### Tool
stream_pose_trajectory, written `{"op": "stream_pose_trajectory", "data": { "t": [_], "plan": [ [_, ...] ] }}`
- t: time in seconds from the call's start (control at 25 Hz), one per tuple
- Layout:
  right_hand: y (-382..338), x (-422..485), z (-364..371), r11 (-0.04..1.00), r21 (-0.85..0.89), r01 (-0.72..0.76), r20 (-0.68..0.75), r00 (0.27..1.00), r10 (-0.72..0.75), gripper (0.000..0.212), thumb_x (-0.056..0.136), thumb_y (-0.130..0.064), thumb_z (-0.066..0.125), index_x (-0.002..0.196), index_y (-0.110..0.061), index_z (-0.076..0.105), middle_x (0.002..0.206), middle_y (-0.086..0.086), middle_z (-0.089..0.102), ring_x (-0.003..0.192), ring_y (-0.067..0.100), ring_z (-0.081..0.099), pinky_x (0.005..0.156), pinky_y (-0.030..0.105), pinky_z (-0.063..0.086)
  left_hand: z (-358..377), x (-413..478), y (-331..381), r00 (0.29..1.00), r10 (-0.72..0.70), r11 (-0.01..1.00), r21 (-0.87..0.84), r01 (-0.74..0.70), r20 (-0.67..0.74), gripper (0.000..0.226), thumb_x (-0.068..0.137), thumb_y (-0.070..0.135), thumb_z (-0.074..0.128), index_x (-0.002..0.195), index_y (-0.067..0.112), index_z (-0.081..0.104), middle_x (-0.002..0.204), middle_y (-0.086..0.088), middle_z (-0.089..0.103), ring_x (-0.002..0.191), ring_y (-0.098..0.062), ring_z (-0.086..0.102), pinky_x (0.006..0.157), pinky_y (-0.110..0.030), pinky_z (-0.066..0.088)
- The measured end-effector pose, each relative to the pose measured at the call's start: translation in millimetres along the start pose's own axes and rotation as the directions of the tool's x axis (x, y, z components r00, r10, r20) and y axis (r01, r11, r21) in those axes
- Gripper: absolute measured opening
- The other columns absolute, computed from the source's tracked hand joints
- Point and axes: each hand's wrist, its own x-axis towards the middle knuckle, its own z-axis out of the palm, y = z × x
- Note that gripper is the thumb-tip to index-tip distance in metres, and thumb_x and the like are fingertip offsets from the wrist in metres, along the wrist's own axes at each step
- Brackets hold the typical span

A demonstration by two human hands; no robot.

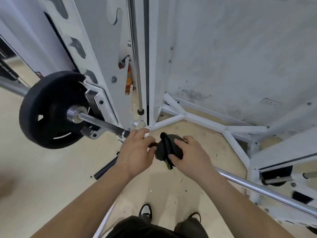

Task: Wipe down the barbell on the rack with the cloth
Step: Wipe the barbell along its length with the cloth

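A chrome barbell (103, 123) runs from the upper left to the lower right across the white rack (109, 48). A black weight plate (51, 109) sits on its left sleeve. My left hand (137, 150) grips the bar just right of the rack's guide. A dark cloth (169, 146) with a green tag is wrapped around the bar beside it, and my right hand (190, 155) is closed over the cloth. Past my right hand the bare bar (257, 188) continues to the lower right.
White frame struts (205, 121) lie on the beige floor ahead by a stained wall. A chrome guide rod (136, 57) stands upright in the rack. A black handle (106, 167) lies below the bar. My shoes (145, 212) are at the bottom.
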Motion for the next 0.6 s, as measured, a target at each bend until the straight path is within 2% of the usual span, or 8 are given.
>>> {"op": "stream_pose_trajectory", "data": {
  "t": [0.04,0.12,0.2,0.24,0.32,0.4,0.52,0.6],
  "plan": [
    [-1,3,3,0.998,-0.066,0.003,0.004,1.000,-0.003,0.077,0.087,-0.063,0.062,0.151,-0.028,0.041,0.153,-0.002,0.039,0.135,0.021,0.042,0.099,0.038,0.050,-2,6,-12,1.000,-0.003,0.999,0.032,0.002,0.028,0.023,0.085,0.027,0.074,0.107,0.020,0.077,0.128,-0.010,0.065,0.115,-0.036,0.058,0.099,-0.044,0.051],
    [-7,0,8,0.977,-0.205,0.061,0.038,0.998,-0.054,0.085,0.086,-0.066,0.060,0.155,-0.026,0.032,0.152,-0.002,0.040,0.133,0.022,0.043,0.096,0.038,0.050,-8,14,-28,0.995,-0.030,0.997,0.074,0.023,0.094,0.029,0.086,0.026,0.074,0.115,0.023,0.075,0.122,-0.003,0.066,0.114,-0.032,0.058,0.090,-0.041,0.054],
    [-8,-2,15,0.948,-0.304,0.091,0.040,0.996,-0.083,0.077,0.092,-0.059,0.057,0.155,-0.024,0.029,0.150,-0.001,0.043,0.129,0.023,0.047,0.092,0.036,0.050,-10,20,-38,0.996,-0.032,0.997,0.077,0.025,0.086,0.027,0.088,0.032,0.076,0.114,0.026,0.075,0.111,0.005,0.067,0.107,-0.025,0.058,0.077,-0.037,0.054],
    [-7,1,16,0.946,-0.312,0.092,0.021,0.996,-0.090,0.068,0.095,-0.055,0.056,0.152,-0.025,0.035,0.143,-0.001,0.050,0.122,0.023,0.052,0.086,0.035,0.051,-10,22,-40,0.997,-0.029,0.997,0.074,0.024,0.067,0.025,0.088,0.035,0.077,0.111,0.026,0.076,0.106,0.006,0.067,0.103,-0.023,0.058,0.074,-0.035,0.052],
    [-9,17,13,0.978,-0.202,0.060,0.008,0.998,-0.059,0.039,0.094,-0.047,0.058,0.128,-0.028,0.055,0.113,-0.004,0.063,0.099,0.022,0.060,0.074,0.035,0.054,-8,22,-46,1.000,0.001,0.998,0.068,-0.003,0.020,0.023,0.085,0.040,0.079,0.104,0.027,0.079,0.097,0.008,0.068,0.094,-0.022,0.058,0.069,-0.030,0.046],
    [-23,38,14,1.000,0.000,0.001,0.045,0.999,-0.001,0.019,0.087,-0.039,0.064,0.103,-0.028,0.062,0.091,-0.007,0.065,0.082,0.020,0.061,0.069,0.036,0.055,-6,21,-52,1.000,-0.008,0.999,0.046,0.008,-0.017,0.023,0.082,0.043,0.082,0.102,0.031,0.081,0.093,0.009,0.069,0.090,-0.022,0.059,0.064,-0.028,0.041],
    [-40,57,17,0.961,0.277,0.029,0.076,0.996,-0.052,0.018,0.084,-0.035,0.071,0.101,-0.033,0.068,0.089,-0.013,0.068,0.083,0.015,0.061,0.072,0.031,0.052,-7,21,-56,0.998,-0.056,0.998,-0.006,0.056,-0.027,0.022,0.081,0.045,0.083,0.101,0.037,0.080,0.094,0.013,0.069,0.093,-0.020,0.059,0.061,-0.027,0.039],
    [-22,67,6,0.947,0.323,-0.002,0.170,0.984,-0.056,0.015,0.080,-0.033,0.076,0.094,-0.034,0.072,0.086,-0.012,0.071,0.085,0.014,0.065,0.070,0.026,0.048,-7,20,-56,0.997,-0.071,0.997,-0.031,0.070,-0.025,0.025,0.080,0.048,0.082,0.102,0.037,0.080,0.096,0.014,0.069,0.096,-0.018,0.059,0.064,-0.028,0.043]
  ]
}}
